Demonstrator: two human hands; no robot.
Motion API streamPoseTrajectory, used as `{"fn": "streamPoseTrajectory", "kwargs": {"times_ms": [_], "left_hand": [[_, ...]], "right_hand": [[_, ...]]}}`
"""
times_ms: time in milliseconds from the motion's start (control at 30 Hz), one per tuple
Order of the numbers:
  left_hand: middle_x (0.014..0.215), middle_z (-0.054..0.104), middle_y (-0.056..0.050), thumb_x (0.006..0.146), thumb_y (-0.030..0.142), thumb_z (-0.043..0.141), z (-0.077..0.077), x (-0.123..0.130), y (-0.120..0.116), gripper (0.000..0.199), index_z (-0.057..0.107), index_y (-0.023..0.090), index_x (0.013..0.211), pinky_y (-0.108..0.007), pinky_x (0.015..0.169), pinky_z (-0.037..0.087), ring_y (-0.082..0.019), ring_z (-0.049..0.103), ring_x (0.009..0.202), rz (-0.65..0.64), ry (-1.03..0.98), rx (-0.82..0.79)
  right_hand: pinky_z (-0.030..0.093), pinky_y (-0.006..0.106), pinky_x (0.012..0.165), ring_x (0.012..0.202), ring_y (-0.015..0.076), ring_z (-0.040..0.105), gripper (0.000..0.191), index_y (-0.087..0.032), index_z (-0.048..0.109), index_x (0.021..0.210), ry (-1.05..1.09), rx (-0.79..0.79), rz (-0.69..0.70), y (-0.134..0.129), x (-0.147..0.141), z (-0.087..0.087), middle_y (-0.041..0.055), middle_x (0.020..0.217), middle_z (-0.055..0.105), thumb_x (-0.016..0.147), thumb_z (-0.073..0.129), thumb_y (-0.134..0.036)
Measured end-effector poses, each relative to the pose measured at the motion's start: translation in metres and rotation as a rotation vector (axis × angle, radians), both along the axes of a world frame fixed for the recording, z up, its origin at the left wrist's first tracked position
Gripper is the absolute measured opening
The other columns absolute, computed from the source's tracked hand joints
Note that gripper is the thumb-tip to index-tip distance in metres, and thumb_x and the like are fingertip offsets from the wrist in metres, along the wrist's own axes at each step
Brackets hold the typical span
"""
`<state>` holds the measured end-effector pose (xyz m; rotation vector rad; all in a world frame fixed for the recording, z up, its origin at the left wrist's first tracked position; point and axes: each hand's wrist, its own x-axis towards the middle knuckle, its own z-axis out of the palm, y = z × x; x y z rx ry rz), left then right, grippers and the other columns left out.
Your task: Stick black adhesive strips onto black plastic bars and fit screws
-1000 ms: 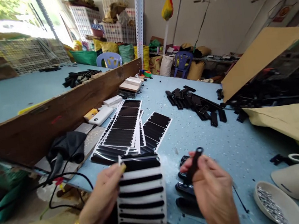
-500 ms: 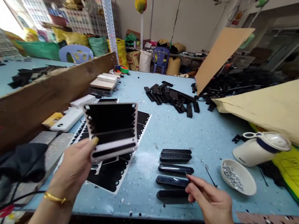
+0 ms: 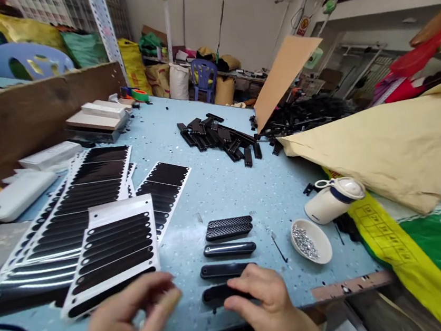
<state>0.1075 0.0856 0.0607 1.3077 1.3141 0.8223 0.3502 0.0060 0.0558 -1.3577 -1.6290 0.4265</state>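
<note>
My left hand [image 3: 136, 318] hovers over the front of the blue table, its thumb and fingers apart with nothing visible between them. Just behind it lies a small sheet of black strips [image 3: 113, 252], on top of longer sheets [image 3: 92, 191]. My right hand [image 3: 261, 293] has its thumb and fingers around the right end of the nearest black bar [image 3: 215, 295], which rests on the table. Behind that bar are another smooth bar [image 3: 220, 270], a third one [image 3: 229, 249] and textured black pieces [image 3: 228, 228]. The right hand covers part of the two nearest bars.
A white bowl of small metal parts [image 3: 321, 247] and a white cup [image 3: 330, 203] stand at the right. A heap of black pieces [image 3: 217, 136] lies farther back. A wooden board [image 3: 39, 109] borders the left side, and brown paper [image 3: 386, 152] the right.
My left hand has let go of the small sheet, which now lies on the other sheets. My right hand has moved onto the nearest bar. The view has shifted right.
</note>
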Motion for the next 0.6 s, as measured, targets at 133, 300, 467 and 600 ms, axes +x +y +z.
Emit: {"fn": "streamPoseTrajectory", "kwargs": {"times_ms": [133,300,467,600], "left_hand": [[0.052,0.063,0.000,0.069,0.040,0.075,0.001,0.059,-0.013,0.020,0.068,0.022,0.064,-0.022,0.050,0.045,-0.016,0.058,0.049,-0.383,-0.156,-0.177],[0.056,0.065,-0.001,0.071,0.041,0.075,-0.003,0.074,-0.003,0.026,0.064,0.018,0.064,-0.020,0.047,0.039,-0.012,0.053,0.045,-0.298,-0.289,-0.324],[0.056,0.066,-0.002,0.071,0.048,0.074,-0.002,0.080,0.010,0.033,0.065,0.017,0.064,-0.019,0.045,0.038,-0.011,0.052,0.043,-0.288,-0.299,-0.360],[0.056,0.067,-0.003,0.066,0.052,0.076,-0.003,0.082,0.020,0.035,0.068,0.018,0.064,-0.022,0.045,0.041,-0.013,0.054,0.043,-0.311,-0.256,-0.367]], "right_hand": [[0.049,0.031,0.046,0.053,0.0171,0.059,0.024,-0.020,0.074,0.095,-0.102,0.127,0.021,0.001,-0.007,0.000,0.0030,0.064,0.063,0.086,0.066,-0.040],[0.054,0.032,0.053,0.063,0.0192,0.063,0.020,-0.020,0.068,0.106,-0.135,0.128,-0.076,-0.008,0.018,-0.001,0.0058,0.075,0.068,0.089,0.062,-0.029],[0.055,0.034,0.055,0.067,0.0210,0.063,0.025,-0.016,0.063,0.113,-0.226,0.164,-0.043,-0.009,0.035,-0.008,0.0091,0.080,0.068,0.090,0.054,-0.015],[0.055,0.036,0.057,0.069,0.0228,0.061,0.027,-0.012,0.062,0.111,-0.288,0.184,-0.005,-0.005,0.037,-0.013,0.0117,0.081,0.067,0.088,0.049,-0.010]]}}
